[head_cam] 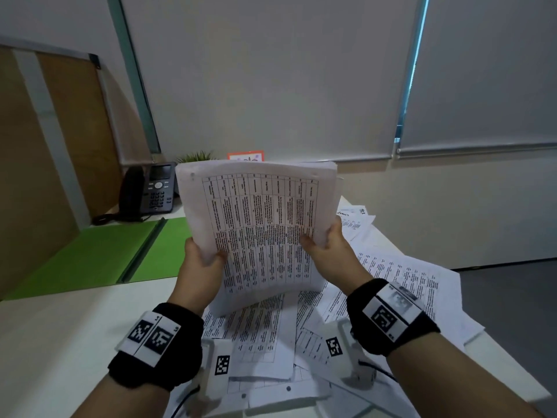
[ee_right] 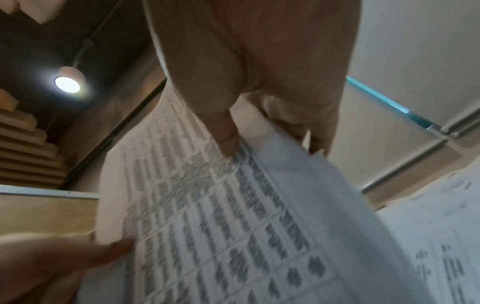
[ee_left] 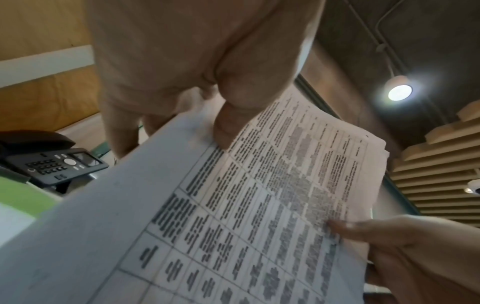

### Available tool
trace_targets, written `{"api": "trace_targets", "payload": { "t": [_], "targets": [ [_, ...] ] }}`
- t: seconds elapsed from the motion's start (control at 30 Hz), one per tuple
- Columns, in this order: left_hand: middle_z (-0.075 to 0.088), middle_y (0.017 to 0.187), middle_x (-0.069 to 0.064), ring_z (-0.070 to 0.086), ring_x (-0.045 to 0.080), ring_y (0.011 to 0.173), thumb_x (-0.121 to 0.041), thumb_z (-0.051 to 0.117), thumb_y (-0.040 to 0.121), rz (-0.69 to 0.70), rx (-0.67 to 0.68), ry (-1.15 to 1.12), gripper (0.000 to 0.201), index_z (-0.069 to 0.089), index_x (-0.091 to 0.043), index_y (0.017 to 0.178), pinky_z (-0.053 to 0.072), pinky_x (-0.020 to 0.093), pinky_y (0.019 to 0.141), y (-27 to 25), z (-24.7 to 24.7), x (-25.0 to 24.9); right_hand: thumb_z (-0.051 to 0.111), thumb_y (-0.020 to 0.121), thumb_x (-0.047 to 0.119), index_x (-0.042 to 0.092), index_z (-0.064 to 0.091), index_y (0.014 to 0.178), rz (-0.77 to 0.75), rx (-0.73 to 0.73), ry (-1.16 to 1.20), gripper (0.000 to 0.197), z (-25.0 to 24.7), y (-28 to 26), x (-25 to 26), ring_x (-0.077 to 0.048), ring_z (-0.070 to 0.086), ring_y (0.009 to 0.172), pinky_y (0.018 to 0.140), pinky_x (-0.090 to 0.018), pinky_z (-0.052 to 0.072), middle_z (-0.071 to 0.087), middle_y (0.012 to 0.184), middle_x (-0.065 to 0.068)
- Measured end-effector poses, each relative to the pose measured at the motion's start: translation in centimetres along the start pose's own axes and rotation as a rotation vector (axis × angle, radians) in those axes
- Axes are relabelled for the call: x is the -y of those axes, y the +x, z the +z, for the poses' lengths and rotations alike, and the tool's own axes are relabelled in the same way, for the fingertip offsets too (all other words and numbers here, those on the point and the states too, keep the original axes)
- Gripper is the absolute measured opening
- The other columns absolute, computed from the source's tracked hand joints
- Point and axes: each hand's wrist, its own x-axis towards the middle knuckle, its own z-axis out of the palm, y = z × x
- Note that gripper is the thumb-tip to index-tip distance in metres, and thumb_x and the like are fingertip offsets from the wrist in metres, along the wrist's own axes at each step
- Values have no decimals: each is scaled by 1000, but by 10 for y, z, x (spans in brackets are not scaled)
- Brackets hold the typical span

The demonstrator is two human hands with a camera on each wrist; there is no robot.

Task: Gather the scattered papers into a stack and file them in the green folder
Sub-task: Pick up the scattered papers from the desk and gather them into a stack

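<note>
Nearest, loose papers (head_cam: pixel 265 330) scattered over the counter (head_cam: pixel 60 327), under both wrists. Above them, stack (head_cam: pixel 259 224) held upright, left hand (head_cam: pixel 200 263) and right hand (head_cam: pixel 328 248) pinching its side edges, thumbs in front, fingers (ee_left: pixel 122 131) behind. Green folder (head_cam: pixel 90 254) open, far left. Best done: loosen grip slightly, tap bottom edge square, then gather remaining sheets.

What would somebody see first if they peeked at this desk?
First, the stack of papers held upright in the middle, the left hand and right hand gripping its sides. Next, loose sheets scattered beneath and to the right, and the open green folder lying at the left.
</note>
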Motion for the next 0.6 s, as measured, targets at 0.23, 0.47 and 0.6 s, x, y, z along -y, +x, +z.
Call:
{"api": "trace_targets", "payload": {
  "t": [0.23,0.47,0.6],
  "targets": [
    [59,117,-6,55,21,111,-5,49,93,52,-74,-24,45,44,-26,132,41,43,101,1,-3,-6,70,83,29,20,48,120,238,-65,-469,44,-74,19,-12,-21,59,84,79,-36,50,55,118,-7],
    [61,117,-3,58,23,111,-3,50,92,101,-85,-67,43,46,-20,131,42,43,101,5,3,-14,60,91,28,3,62,102,576,233,-1070,28,-110,17,-38,-25,60,98,69,-27,43,60,97,-8],
    [61,124,1,58,22,112,-4,50,94,111,-58,-100,41,45,-17,132,43,43,100,4,7,-16,68,81,37,7,62,77,583,312,-1144,31,-94,17,-51,-21,54,73,68,-28,42,58,80,-6]
  ]
}}
